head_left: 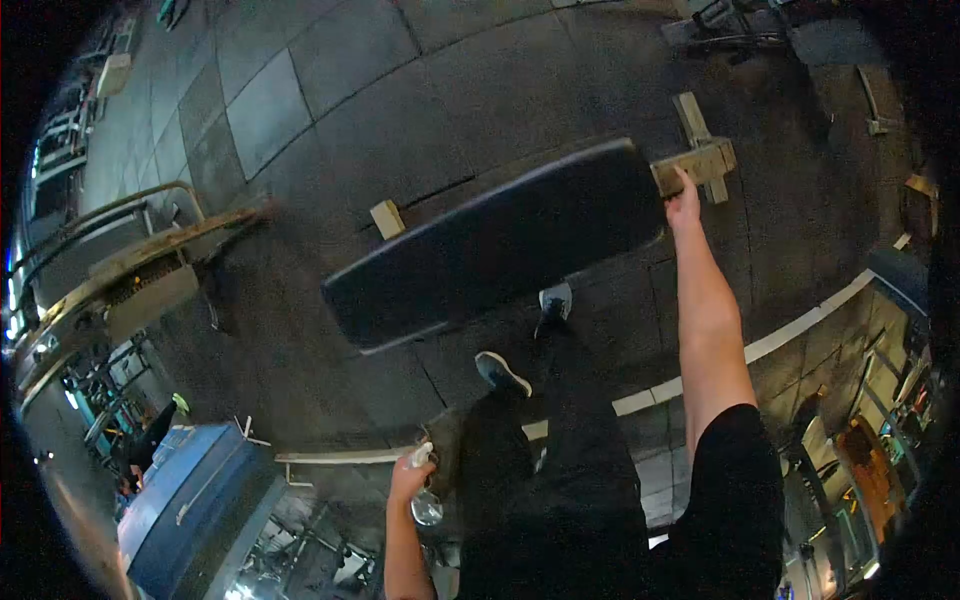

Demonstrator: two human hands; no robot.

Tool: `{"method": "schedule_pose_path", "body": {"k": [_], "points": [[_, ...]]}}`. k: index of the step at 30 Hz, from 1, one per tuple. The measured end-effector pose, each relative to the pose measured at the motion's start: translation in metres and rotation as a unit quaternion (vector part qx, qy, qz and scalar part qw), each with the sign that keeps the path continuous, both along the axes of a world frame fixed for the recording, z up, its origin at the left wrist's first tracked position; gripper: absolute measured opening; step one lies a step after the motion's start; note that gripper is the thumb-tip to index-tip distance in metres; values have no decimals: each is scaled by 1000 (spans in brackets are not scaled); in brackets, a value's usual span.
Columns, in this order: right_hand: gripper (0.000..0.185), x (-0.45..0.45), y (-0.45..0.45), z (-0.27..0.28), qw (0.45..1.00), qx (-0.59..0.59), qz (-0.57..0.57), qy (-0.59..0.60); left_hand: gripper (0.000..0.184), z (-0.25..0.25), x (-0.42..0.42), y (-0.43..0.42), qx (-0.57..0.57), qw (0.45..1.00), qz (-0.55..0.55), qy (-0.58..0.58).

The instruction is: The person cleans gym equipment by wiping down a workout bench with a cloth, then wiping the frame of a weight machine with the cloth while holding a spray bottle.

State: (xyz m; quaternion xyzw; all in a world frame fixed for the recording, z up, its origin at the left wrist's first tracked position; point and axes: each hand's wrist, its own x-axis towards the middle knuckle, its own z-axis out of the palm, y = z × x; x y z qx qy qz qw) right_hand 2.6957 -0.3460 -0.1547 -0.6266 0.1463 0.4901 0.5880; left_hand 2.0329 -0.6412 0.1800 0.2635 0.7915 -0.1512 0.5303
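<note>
A black padded weight bench (pixel 490 240) stretches across the middle of the view, tilted up toward the right. At its right end is a tan metal frame with a crossbar (pixel 700 167). My right hand (pixel 683 203) reaches out with the arm extended and has its fingers closed on this frame beside the pad. Low in the view, my left hand (pixel 411 474) is wrapped around the neck of a clear spray bottle (pixel 427 507) with a white trigger head. That hand hangs beside my left leg, well apart from the bench.
My shoes (pixel 503 373) stand on dark floor tiles (pixel 330 390) close to the bench. A tan-framed machine (pixel 150 260) is at the left. Below it is a blue box-like object (pixel 190 500), with a person partly visible behind. A pale line (pixel 760 345) crosses the floor at the right.
</note>
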Motion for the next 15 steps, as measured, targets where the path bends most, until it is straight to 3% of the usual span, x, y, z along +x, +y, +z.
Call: {"method": "schedule_pose_path", "body": {"k": [2,3,4,5,6,8,10,11,12,14,15], "points": [[49,8,8,-20,997,-67,-24,-32,62,0,3,7,-7,1000,-2,-1],[49,6,8,-11,997,-68,-14,-36,65,-2,6,11,44,999,-17,-22],[45,1,-1,0,986,-118,81,-87,69,-2,6,12,92,994,-33,-42],[42,-3,-4,11,961,-165,175,-137,71,-9,7,11,152,987,-35,-47],[36,-2,-17,-12,916,-246,199,-248,71,-1,18,27,166,982,24,-86],[52,-65,-33,78,845,-250,244,-406,72,9,38,56,185,980,28,-68],[27,-103,-77,94,811,-115,300,-489,73,6,47,68,298,948,30,-103],[29,-116,-99,97,860,-81,367,-345,74,9,53,83,294,950,39,-99],[32,-151,-108,158,905,-31,394,-156,74,21,63,96,284,953,50,-96],[50,-216,-124,239,874,-55,482,-13,72,75,89,132,319,921,113,-194],[59,-236,-144,238,848,-35,528,34,71,85,92,132,341,902,126,-234]]}}
